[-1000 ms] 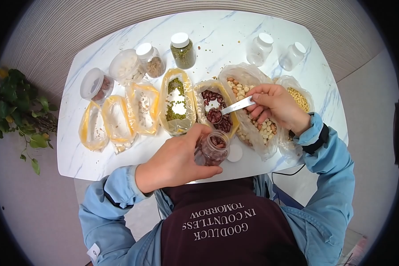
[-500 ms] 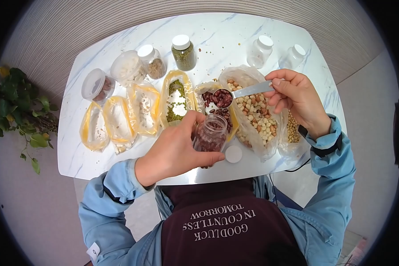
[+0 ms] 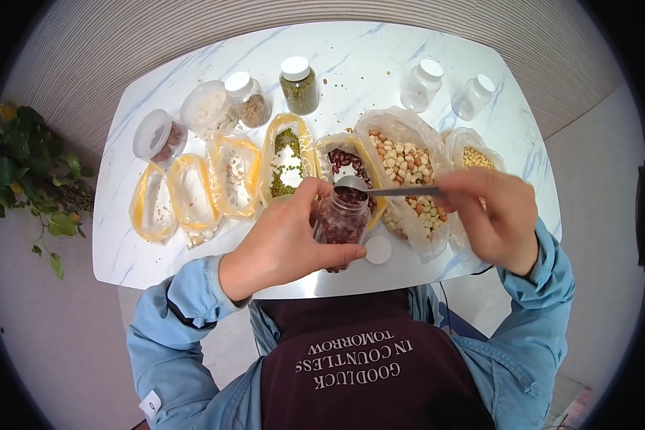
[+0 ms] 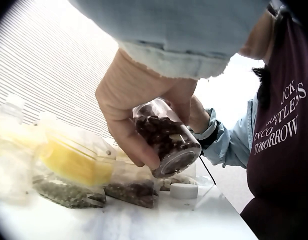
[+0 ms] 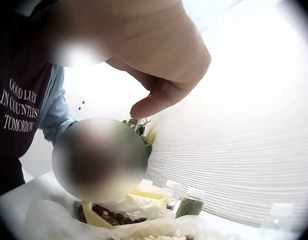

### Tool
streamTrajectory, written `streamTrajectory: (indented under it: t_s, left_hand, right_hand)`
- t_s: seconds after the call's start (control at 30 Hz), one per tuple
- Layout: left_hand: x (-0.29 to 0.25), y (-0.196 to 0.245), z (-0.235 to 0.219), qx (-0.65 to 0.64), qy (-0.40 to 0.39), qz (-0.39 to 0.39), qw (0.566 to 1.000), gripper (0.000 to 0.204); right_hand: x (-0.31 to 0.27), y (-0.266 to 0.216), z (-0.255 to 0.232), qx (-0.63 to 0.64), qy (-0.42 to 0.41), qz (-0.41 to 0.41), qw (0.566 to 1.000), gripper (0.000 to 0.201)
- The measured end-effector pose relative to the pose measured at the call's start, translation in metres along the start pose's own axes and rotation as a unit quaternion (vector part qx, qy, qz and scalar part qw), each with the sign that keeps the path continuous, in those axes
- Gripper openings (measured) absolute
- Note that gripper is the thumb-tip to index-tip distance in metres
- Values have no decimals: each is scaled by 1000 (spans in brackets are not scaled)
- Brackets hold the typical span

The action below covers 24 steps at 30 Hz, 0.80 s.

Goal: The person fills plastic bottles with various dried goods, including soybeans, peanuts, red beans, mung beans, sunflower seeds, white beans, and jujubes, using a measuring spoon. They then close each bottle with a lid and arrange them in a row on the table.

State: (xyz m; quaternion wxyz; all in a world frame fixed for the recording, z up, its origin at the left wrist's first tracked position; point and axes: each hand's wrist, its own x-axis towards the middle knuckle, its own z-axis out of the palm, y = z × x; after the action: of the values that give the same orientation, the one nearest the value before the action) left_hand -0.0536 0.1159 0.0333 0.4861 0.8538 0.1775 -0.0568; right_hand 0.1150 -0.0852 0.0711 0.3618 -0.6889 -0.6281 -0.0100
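Holding: left hand [image 3: 287, 247] grips small clear plastic jar of dark red beans [image 3: 342, 218], lifted off white marble worktop [image 3: 158, 265] and tilted to take the pour.
Spoon: right hand [image 3: 498, 215] pinches metal measuring spoon [image 3: 380, 189], tipped over jar mouth.
Source: open yellow-rimmed bag of red beans [image 3: 347, 161], just behind.
Lid: white round cap [image 3: 378, 249], beside jar.

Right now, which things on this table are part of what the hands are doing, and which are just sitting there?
In use:
left hand gripping the small jar of red beans
right hand holding the metal scoop over the jar's mouth
red bean bag
white lid beside the jar

Lying about:
green bean jar
two empty bottles
peanut bag
plant
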Motion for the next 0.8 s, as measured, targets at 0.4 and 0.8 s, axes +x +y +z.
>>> streamTrajectory:
  t_s: [0.4,0.8]
  left_hand:
    - [-12,-3,-2,4,-29,4,1000,72]
    - [-15,-13,2,18,-35,27,999,69]
  right_hand:
    - [3,31,21,-129,-19,-94,987,35]
    - [4,50,50,-121,-61,-102,986,31]
